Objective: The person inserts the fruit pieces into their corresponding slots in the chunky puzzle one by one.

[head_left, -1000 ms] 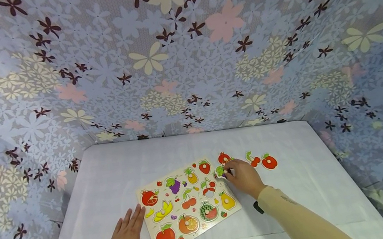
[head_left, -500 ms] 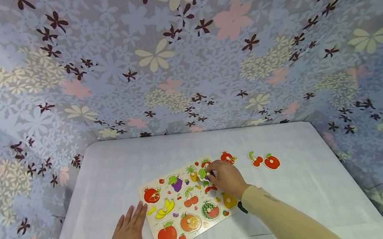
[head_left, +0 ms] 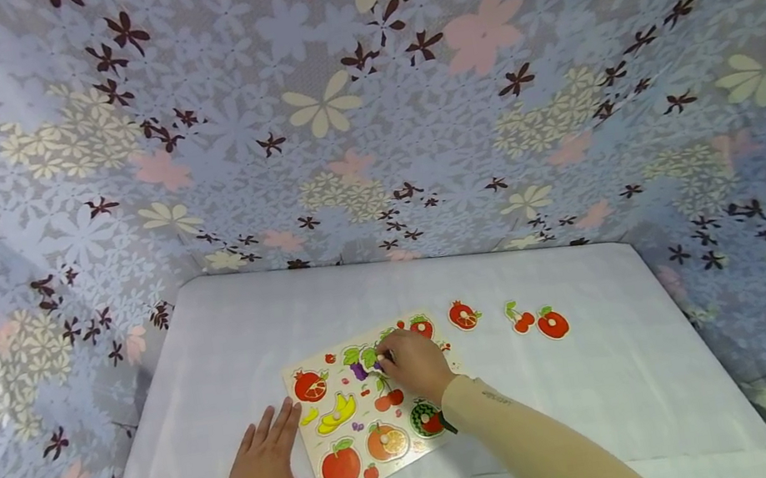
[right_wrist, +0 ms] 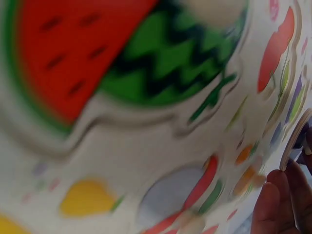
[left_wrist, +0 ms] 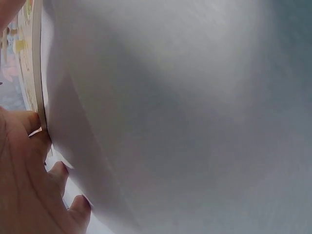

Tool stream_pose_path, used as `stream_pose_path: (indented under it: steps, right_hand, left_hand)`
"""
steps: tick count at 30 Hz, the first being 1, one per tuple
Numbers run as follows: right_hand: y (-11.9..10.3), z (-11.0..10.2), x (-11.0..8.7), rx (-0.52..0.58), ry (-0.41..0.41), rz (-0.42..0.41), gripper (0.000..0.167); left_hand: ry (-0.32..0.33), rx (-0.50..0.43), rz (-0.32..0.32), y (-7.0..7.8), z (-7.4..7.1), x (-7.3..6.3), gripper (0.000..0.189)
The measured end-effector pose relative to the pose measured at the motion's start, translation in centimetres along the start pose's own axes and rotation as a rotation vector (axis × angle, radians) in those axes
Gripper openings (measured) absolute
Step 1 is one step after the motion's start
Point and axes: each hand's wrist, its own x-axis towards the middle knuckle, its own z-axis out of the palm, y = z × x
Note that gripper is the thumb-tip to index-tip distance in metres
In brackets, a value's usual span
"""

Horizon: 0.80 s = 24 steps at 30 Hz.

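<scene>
A wooden fruit puzzle board (head_left: 418, 449) lies tilted on the white-covered table. My left hand (head_left: 262, 471) rests at the board's left edge with fingers spread and the thumb at its near corner. In the left wrist view, those fingertips (left_wrist: 80, 207) touch the cloth and board edge. My right hand (head_left: 415, 365) pinches a grape piece (head_left: 369, 357) by its knob, close over the board beside the printed grapes (head_left: 356, 368). The right wrist view shows that piece edge-on (right_wrist: 294, 141) by my fingers, with the watermelon piece (right_wrist: 161, 58) large in front.
Loose on the table right of the board lie a pomegranate piece (head_left: 463, 315), a cherry piece (head_left: 520, 317) and a red round fruit piece (head_left: 553, 323). Banana (head_left: 336, 413) and orange (head_left: 387, 441) pieces sit in the board. Flowered cloth (head_left: 349, 219) hangs behind the table.
My right hand has carried the grape piece leftward, from beside the board's right edge to over the printed grapes. My left hand has stayed at the board's left edge.
</scene>
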Motion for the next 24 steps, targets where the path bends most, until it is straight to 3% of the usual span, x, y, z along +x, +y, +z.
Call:
stream_pose_path:
  steps: [8,17,24]
  right_hand:
    - [-1.6,1.4,1.1,0.005,-0.003,-0.008,0.008]
    - [-1.5,2.6,1.7,-0.025,0.016,0.018,0.011]
    - [-1.7,2.8,1.8,-0.038,0.028,-0.016,0.011]
  left_hand:
    - [0.001,0.015,0.002,-0.3,0.1,0.1,0.134]
    - [0.014,0.004,0.009,-0.2,0.1,0.3,0.133]
    - [0.018,0.009,0.010,-0.3,0.1,0.1,0.133]
